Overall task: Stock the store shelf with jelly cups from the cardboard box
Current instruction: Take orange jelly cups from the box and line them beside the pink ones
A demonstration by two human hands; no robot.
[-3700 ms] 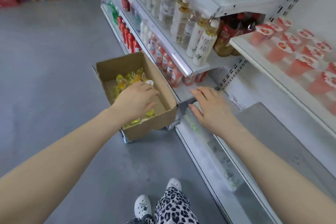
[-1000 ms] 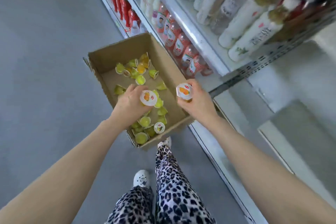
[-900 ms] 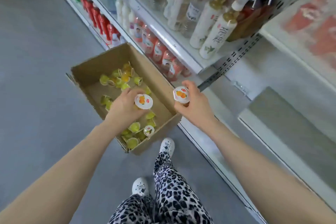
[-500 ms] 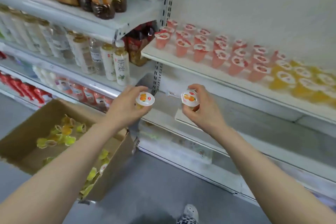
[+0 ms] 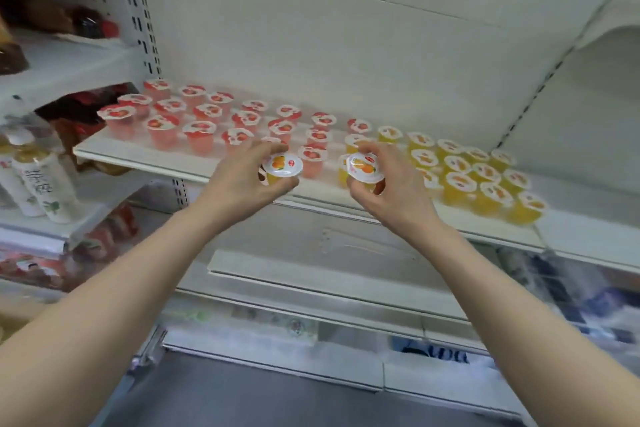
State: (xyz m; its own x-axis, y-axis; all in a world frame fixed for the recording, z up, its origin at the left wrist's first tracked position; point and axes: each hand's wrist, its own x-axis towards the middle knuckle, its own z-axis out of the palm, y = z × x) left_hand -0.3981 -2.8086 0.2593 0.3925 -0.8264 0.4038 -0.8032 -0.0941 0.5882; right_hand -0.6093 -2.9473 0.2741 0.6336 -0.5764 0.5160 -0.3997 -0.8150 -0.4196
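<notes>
The left hand [image 5: 239, 184] curls its fingers round an orange jelly cup [image 5: 281, 166], lid up. The right hand [image 5: 391, 194] pinches a second orange jelly cup [image 5: 365, 168] the same way. Both are held just short of the shelf [image 5: 145, 156] edge. Red cups [image 5: 201, 137] stand beyond the left hand and yellow cups [image 5: 459, 184] beyond the right. Both held cups belong with the yellow ones. Set them down upright, one at a time, probably in the front gap, though blur hides its edges.
</notes>
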